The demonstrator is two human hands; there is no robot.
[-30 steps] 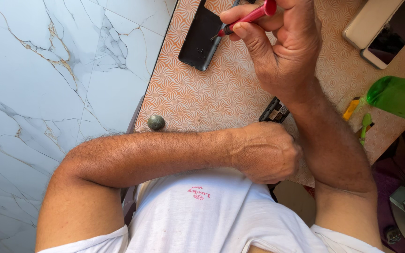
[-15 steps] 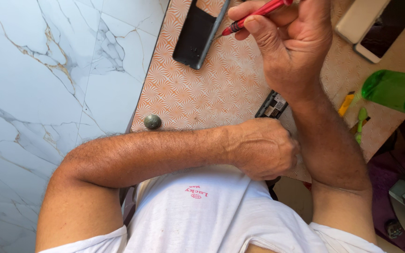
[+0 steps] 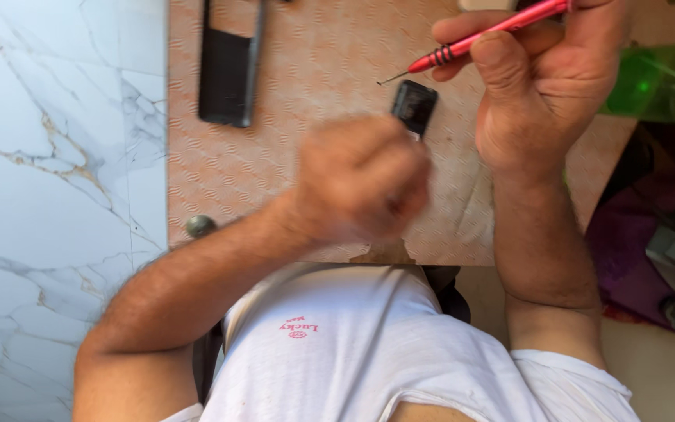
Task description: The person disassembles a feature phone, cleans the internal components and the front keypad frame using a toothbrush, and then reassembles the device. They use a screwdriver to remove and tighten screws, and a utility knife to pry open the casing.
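My right hand (image 3: 544, 94) is closed around a red precision screwdriver (image 3: 494, 35), whose thin tip points left over the table. My left hand (image 3: 361, 180) is blurred and hovers above the orange patterned tabletop (image 3: 314, 47), its fingers closed on a small black rectangular part (image 3: 414, 108). The screwdriver tip sits just above and left of that part, not touching it. A black phone body (image 3: 228, 66) lies flat on the table to the upper left, apart from both hands.
A small round grey knob (image 3: 201, 226) sits at the table's near left corner. A green plastic bottle (image 3: 662, 82) is at the right edge. White marble floor (image 3: 48, 156) lies left of the table; purple cloth (image 3: 642, 234) and clutter lie right.
My left hand rose from the table's near edge to over the tabletop, bringing the small black part up toward the screwdriver tip. The view came closer to the table.
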